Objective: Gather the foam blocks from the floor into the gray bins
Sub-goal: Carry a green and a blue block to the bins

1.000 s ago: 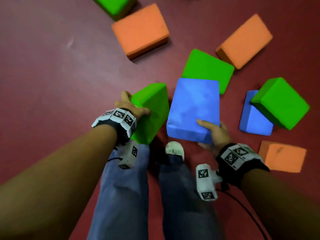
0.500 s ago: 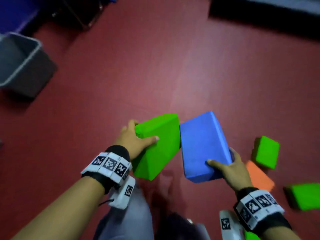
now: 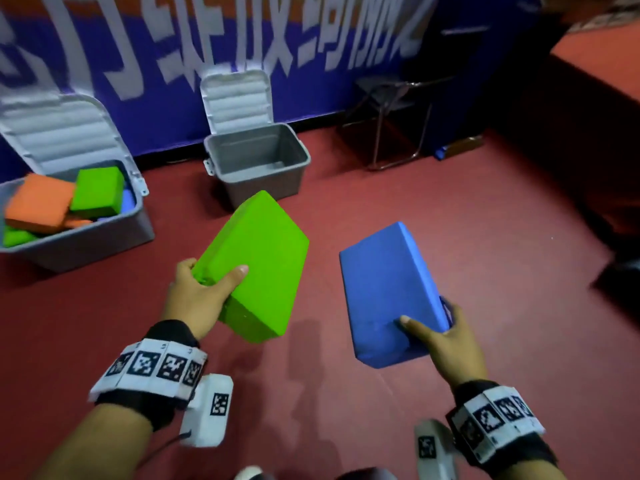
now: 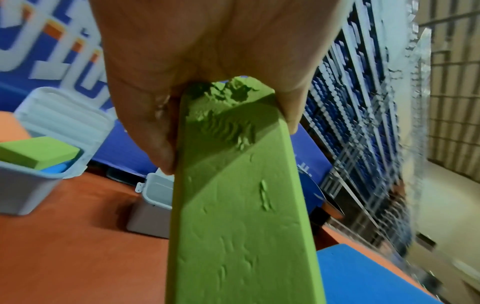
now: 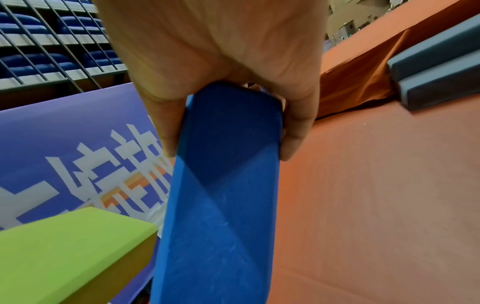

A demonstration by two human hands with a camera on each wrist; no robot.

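In left hand [image 3: 197, 296], dented green block [image 3: 258, 271]

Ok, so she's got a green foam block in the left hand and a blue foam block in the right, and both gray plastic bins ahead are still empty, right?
Not quite. Left hand grips the green foam block, right hand the blue foam block, but only the farther gray plastic bin looks empty. The head view shows the nearer gray bin already holding orange, green and blue blocks.
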